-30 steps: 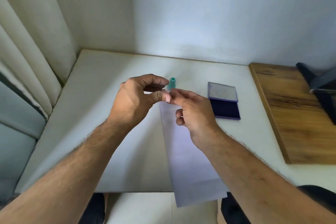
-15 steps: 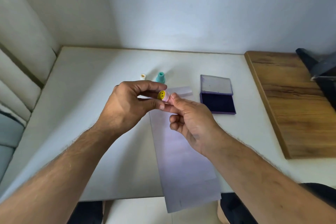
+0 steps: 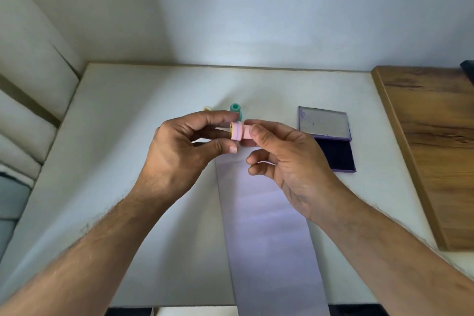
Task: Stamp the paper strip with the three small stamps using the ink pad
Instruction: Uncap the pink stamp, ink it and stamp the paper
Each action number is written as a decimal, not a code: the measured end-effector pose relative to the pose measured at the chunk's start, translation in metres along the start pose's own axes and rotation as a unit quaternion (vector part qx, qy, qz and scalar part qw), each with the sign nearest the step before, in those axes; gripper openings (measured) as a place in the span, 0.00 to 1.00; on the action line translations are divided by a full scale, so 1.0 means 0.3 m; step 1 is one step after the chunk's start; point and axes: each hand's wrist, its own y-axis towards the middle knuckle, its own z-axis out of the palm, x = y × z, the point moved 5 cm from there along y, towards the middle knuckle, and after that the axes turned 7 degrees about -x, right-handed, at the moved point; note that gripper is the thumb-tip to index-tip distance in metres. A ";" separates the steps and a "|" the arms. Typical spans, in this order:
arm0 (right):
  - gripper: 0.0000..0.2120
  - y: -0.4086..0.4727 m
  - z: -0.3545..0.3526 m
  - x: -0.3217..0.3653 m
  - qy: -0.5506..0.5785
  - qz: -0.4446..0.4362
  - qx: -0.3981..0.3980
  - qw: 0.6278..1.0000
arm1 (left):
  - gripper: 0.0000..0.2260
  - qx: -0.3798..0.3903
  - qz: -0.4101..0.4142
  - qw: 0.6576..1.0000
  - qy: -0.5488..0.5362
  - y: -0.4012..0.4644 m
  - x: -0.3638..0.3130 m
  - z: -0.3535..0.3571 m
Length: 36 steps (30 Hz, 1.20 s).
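Observation:
A small pink stamp (image 3: 239,131) with a yellow end is held in the air above the far end of the paper strip (image 3: 266,226). My right hand (image 3: 284,159) pinches its right part between thumb and forefinger. My left hand (image 3: 184,151) has its curled fingers around the yellow end. A teal stamp (image 3: 235,108) stands on the table just beyond my hands, and a small whitish stamp (image 3: 206,108) peeks out to its left. The ink pad (image 3: 333,154) lies open at the right, its lid (image 3: 323,126) folded back.
The white table (image 3: 115,161) meets a wall at the back. A wooden board (image 3: 436,149) lies along the right side. Cushions (image 3: 30,100) border the table on the left. The strip hangs over the near table edge.
The pink stamp has turned sideways between my hands, and its pink body now shows. My right hand opened its lower fingers and shifted right. The view moved closer.

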 end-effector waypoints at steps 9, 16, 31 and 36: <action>0.17 -0.012 -0.015 -0.017 -0.013 0.037 -0.024 0.999 | 0.16 0.004 0.011 1.000 0.026 -0.018 -0.015 0.014; 0.15 -0.010 -0.020 -0.025 0.009 0.048 -0.027 0.998 | 0.15 0.001 -0.016 0.999 0.041 -0.017 0.001 0.007; 0.07 0.003 -0.042 -0.029 0.016 0.045 -0.052 0.998 | 0.11 -0.054 -0.103 0.991 0.068 0.010 0.050 -0.044; 0.07 0.004 -0.045 -0.028 0.021 0.042 -0.056 0.997 | 0.06 -0.093 -0.124 0.968 0.195 0.005 0.073 -0.086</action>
